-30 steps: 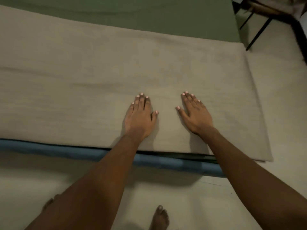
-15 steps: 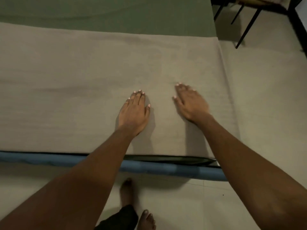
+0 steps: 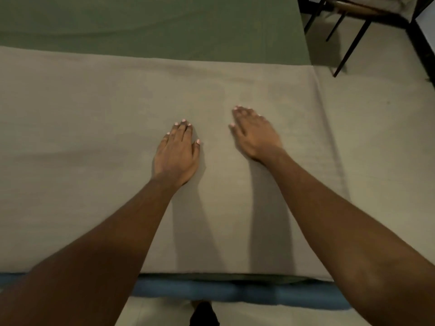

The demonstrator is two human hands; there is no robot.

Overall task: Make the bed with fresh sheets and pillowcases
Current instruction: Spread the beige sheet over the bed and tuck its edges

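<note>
A beige sheet (image 3: pixel 94 118) lies spread flat over the near part of the bed. Beyond its far edge a green sheet (image 3: pixel 153 27) covers the rest of the mattress. My left hand (image 3: pixel 176 154) rests palm down on the beige sheet, fingers straight and together. My right hand (image 3: pixel 255 135) lies flat on the same sheet a little farther in and to the right, fingers straight. A blue mattress edge (image 3: pixel 235 292) shows under the sheet's near edge. No pillow or pillowcase is in view.
Black metal legs of a chair or frame (image 3: pixel 348 50) stand on the pale floor (image 3: pixel 381 137) beyond the bed's right end. The sheet's right edge (image 3: pixel 329 142) runs along that floor. My foot (image 3: pixel 202 311) stands on the floor below the blue edge.
Both hands have slid farther in over the beige sheet, staying flat. The view has shifted right along the bed and closer, and my feet have stepped.
</note>
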